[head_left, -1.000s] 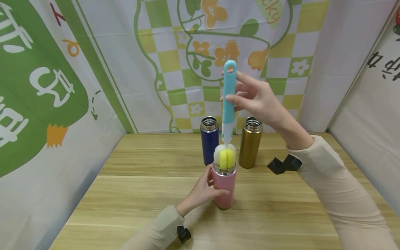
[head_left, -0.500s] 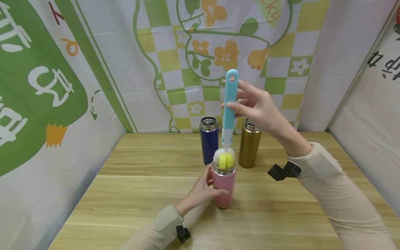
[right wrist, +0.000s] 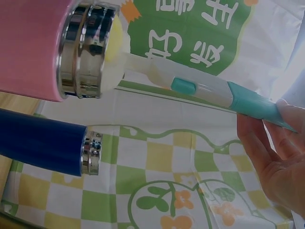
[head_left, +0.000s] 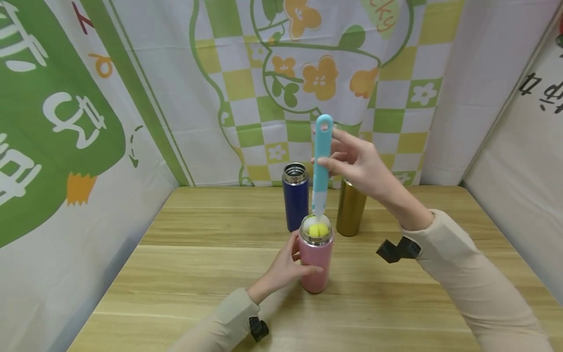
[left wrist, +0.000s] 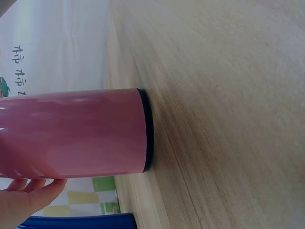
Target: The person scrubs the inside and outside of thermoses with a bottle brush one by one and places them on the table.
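Note:
A pink bottle (head_left: pixel 315 261) without a lid stands upright on the wooden table. My left hand (head_left: pixel 283 269) grips it round the side, thumb across the front. My right hand (head_left: pixel 358 161) pinches the turquoise handle of a bottle brush (head_left: pixel 322 166) between thumb and fingers, above the bottle. The brush's white and yellow sponge head (head_left: pixel 317 230) sits mostly inside the bottle's mouth, its top bulging at the metal rim. In the right wrist view, a bit of the sponge (right wrist: pixel 114 52) shows past the threaded steel neck (right wrist: pixel 86 52). The lower sponge is hidden in the bottle.
A blue bottle (head_left: pixel 295 200) and a gold bottle (head_left: pixel 350 210), partly behind the right hand, stand upright behind the pink one. The wooden table (head_left: pixel 198 278) reaches back to a patterned cloth wall (head_left: pixel 259 146). Cloth hangs at both sides too.
My right hand has moved down with the bottle brush, and its sponge head has sunk from standing above the pink bottle's rim into the mouth. My left hand has stayed in place.

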Demonstrator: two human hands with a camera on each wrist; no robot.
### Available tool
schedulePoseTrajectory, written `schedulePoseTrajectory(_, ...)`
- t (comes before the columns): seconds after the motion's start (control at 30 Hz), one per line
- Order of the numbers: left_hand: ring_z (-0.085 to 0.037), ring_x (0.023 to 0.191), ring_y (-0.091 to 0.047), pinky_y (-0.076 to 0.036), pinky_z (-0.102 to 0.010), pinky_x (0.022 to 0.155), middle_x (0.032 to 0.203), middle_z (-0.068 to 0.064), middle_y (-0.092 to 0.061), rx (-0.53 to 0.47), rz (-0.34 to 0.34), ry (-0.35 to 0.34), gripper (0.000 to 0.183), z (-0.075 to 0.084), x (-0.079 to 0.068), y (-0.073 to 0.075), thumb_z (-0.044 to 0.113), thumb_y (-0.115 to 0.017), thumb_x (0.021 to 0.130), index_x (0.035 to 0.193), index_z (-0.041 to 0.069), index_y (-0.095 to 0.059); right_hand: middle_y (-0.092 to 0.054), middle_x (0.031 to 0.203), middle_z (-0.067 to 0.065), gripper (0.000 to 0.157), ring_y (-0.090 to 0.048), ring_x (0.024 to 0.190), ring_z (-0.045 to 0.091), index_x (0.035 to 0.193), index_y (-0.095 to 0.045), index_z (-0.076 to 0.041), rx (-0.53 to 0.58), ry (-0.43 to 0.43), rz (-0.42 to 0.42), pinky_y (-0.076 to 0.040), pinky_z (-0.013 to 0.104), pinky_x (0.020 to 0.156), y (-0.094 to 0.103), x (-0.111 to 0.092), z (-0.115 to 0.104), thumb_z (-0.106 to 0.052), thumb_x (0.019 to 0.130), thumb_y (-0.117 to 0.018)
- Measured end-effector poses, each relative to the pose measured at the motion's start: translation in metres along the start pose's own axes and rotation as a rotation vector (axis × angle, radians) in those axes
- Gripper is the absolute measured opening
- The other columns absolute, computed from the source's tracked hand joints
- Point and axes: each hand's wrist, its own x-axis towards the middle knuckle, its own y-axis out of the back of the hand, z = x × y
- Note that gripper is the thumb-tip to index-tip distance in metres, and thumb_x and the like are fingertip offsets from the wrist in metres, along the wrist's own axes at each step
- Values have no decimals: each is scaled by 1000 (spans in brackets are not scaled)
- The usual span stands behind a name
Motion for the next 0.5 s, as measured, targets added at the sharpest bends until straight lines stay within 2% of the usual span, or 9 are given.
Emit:
schedulePoseTrajectory(0.17,-28,112,-46,-39,-38,91,126,-15,-44,0,3,-12,78,0,0,1,0,-71,69,132,7,-27,-62,95,19,47,-62,70,17,124,-46,2,-8,-26,-13,-52,31,60,-7,-7,8,7,80,-59)
schedulePoseTrajectory(0.33,-29,113,-44,-36,-42,92,126,-17,-44,6,8,-18,77,-1,-1,-1,2,-70,71,133,5,-24,-62,94,20,40,-63,71,17,117,-48,5,-19,-75,-57,-52,33,59,-19,-21,28,5,79,-60)
schedulePoseTrajectory(0.5,-28,112,-45,-36,-42,92,126,-15,-44,31,24,-8,84,-4,-3,-4,2,-73,68,135,5,-22,-63,89,21,33,-63,73,15,111,-49,3,6,-81,-16,-52,34,60,-19,-32,36,5,80,-59)
